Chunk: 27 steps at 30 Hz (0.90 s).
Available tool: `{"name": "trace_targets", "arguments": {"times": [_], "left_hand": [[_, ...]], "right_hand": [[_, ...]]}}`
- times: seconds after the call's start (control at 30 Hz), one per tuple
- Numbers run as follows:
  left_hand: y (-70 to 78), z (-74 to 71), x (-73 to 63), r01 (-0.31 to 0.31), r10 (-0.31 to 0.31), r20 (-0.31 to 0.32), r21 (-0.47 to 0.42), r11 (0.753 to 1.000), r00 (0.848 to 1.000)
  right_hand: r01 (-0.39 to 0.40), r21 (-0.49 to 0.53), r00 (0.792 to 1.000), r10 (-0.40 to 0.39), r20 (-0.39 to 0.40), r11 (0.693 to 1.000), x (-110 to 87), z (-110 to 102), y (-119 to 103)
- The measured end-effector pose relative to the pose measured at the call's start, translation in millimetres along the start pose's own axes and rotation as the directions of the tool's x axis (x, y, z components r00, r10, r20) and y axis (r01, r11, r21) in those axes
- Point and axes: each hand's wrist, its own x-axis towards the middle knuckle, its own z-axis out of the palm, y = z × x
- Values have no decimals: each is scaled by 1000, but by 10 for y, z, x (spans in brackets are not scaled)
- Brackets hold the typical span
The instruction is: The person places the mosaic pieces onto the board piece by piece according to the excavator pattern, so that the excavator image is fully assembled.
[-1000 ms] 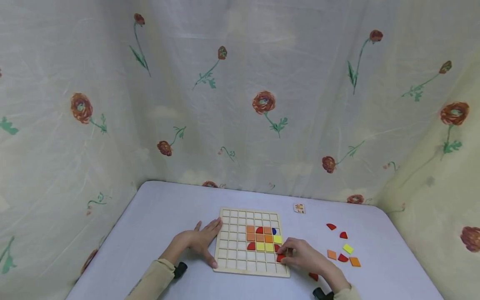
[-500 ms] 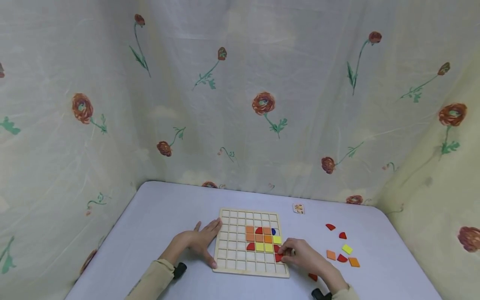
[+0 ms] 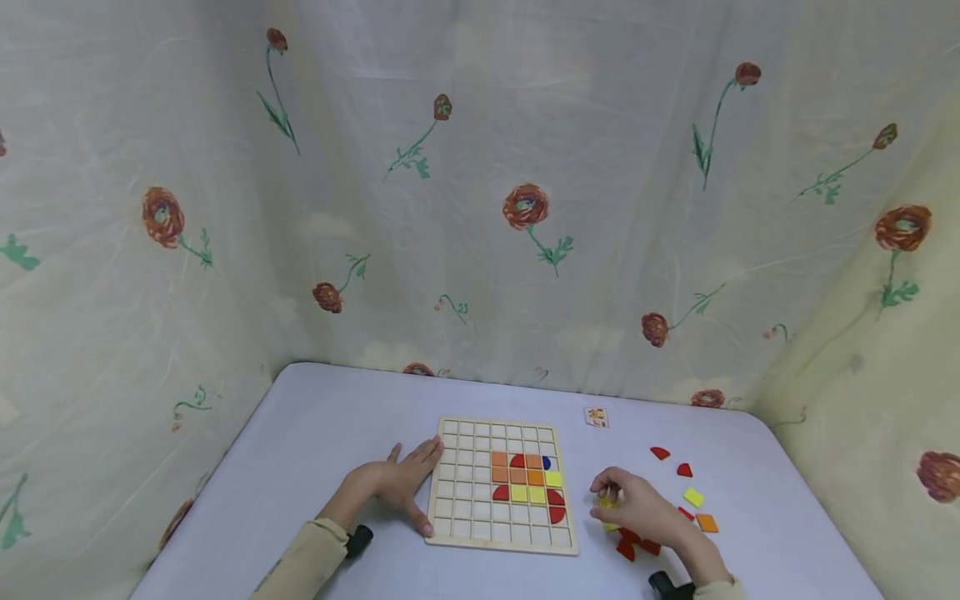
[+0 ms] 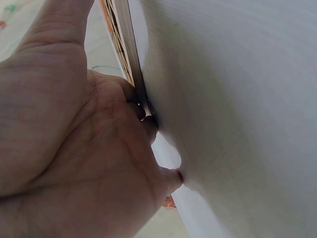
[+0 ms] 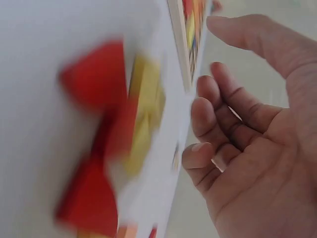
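My left hand [image 3: 405, 482] lies spread along the left edge of the wooden grid board [image 3: 459, 540], its fingertips at the upper side and thumb at the lower corner. Set in the board are orange and yellow squares, red quarter-circles and a blue half-round piece [image 3: 547, 463]. To the right of the board my right hand [image 3: 637, 507] is above the table with loosely bent fingers and nothing between them. Under and beside it are yellow pieces [image 3: 609, 527] and several red quarter-circle pieces [image 3: 626, 548], blurred in the right wrist view.
Farther right lie two red quarter-circles, one of them a red piece [image 3: 660, 453], plus a yellow square [image 3: 693, 497] and an orange square [image 3: 707, 523]. A small printed card [image 3: 597, 417] is behind the board. A flowered curtain [image 3: 420, 208] hangs around the table.
My right hand has let go of the red quarter-circle, which now lies in the board's right column, and moved right. More yellow and red pieces show beneath it. The left hand stays put.
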Motion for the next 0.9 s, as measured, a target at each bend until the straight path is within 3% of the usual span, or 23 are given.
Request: {"name": "trace_targets", "arguments": {"times": [0.13, 0.43, 0.67, 0.9], "left_hand": [[1, -1, 3, 2, -2, -3, 2, 1000, 1000], [3, -15, -5, -4, 4, 3, -2, 1000, 1000], [26, -33, -37, -4, 4, 9, -19, 1000, 1000], [51, -39, -47, -2, 2, 5, -2, 1000, 1000]], "right_hand": [[-88, 1, 994, 88, -68, 996, -29, -223, 245], [-146, 11, 975, 146, -167, 989, -115, -623, 866], [-225, -12, 956, 218, -198, 974, -90, -678, 1161], [-256, -37, 941, 241, -239, 966, -67, -662, 1217]]}}
